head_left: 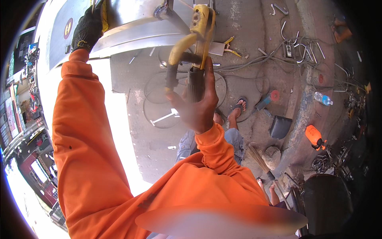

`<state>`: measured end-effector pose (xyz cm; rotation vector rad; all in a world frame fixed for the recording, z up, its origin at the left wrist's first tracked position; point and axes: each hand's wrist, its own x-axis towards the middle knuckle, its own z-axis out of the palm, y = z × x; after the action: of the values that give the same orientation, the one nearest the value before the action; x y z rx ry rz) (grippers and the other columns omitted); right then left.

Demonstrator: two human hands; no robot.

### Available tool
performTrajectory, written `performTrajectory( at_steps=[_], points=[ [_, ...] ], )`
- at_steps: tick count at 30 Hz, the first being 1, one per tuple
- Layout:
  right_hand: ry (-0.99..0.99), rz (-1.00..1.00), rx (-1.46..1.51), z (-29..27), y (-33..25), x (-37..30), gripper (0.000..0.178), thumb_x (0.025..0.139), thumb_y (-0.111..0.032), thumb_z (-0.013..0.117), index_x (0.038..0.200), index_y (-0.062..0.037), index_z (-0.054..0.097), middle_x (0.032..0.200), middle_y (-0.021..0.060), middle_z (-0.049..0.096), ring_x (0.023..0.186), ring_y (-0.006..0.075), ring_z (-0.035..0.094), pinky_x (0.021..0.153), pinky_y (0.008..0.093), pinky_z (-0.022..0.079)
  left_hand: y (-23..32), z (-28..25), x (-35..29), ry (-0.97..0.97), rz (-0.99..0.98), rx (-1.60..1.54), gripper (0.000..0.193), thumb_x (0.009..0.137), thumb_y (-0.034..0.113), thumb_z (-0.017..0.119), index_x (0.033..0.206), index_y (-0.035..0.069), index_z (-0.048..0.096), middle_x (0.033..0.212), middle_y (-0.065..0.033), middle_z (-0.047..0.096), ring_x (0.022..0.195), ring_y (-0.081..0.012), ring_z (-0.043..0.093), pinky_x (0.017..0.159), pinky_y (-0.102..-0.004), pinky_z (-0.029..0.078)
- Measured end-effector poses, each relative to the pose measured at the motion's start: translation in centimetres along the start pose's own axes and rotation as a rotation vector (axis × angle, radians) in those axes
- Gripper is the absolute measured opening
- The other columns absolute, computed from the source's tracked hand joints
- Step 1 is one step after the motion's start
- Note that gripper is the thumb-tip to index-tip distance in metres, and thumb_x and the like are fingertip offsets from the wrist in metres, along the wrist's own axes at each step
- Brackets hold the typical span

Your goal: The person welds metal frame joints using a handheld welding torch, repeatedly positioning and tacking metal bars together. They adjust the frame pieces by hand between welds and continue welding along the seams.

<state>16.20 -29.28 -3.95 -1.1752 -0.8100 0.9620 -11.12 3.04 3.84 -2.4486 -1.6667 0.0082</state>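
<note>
My bare right hand (197,109) is wrapped round the black ribbed handle of a yellow welding electrode holder (197,24), my index finger stretched along its side. The holder's curved yellow lever with a dark tip stands out left of the handle, near my thumb. Beyond it a grey metal tube (175,20) slants over a shiny sheet-metal piece (131,42). Far left, my left hand (87,32) wears a dark knitted glove and is closed at the sheet's edge. Thin rods and a yellow strip (104,16) show beside its fingers; what it grips is unclear.
Cables (254,61) loop over the concrete floor, with yellow-handled pliers (232,47) close by. To the right lie bent metal rods (308,51), an angle grinder (267,99), a water bottle (323,98), an orange bottle (314,136) and a broom (260,161). Other people's feet show at the right.
</note>
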Motion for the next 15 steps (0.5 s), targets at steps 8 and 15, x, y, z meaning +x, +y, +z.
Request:
performTrajectory(
  at_steps=[8,15],
  points=[
    [-0.072,0.039,0.118,-1.1,1.4,-0.2,0.121,0.071,-0.021,0.094,0.164,0.0037,0.021,0.111,0.0093,0.063,0.068,0.0080,0.056,0.058,0.0230,0.050,-0.3,-0.7,-0.2,-0.022,-0.046,0.016,0.049,0.099,0.031,0.050,0.142,0.006,0.052,0.113,-0.0270,0.068,0.101,-0.0418,0.071,0.090,-0.0519,0.055],
    [-0.078,0.047,0.198,-1.5,2.6,-0.7,0.115,0.068,-0.013,0.092,0.164,-0.0018,0.029,0.094,0.0010,0.061,0.069,0.0041,0.056,0.061,0.0197,0.050,-2.7,-0.9,-0.1,0.040,0.312,0.382,0.081,0.079,-0.003,0.073,0.152,0.009,0.041,0.126,-0.0279,0.058,0.112,-0.0495,0.061,0.092,-0.0534,0.054]
  ],
)
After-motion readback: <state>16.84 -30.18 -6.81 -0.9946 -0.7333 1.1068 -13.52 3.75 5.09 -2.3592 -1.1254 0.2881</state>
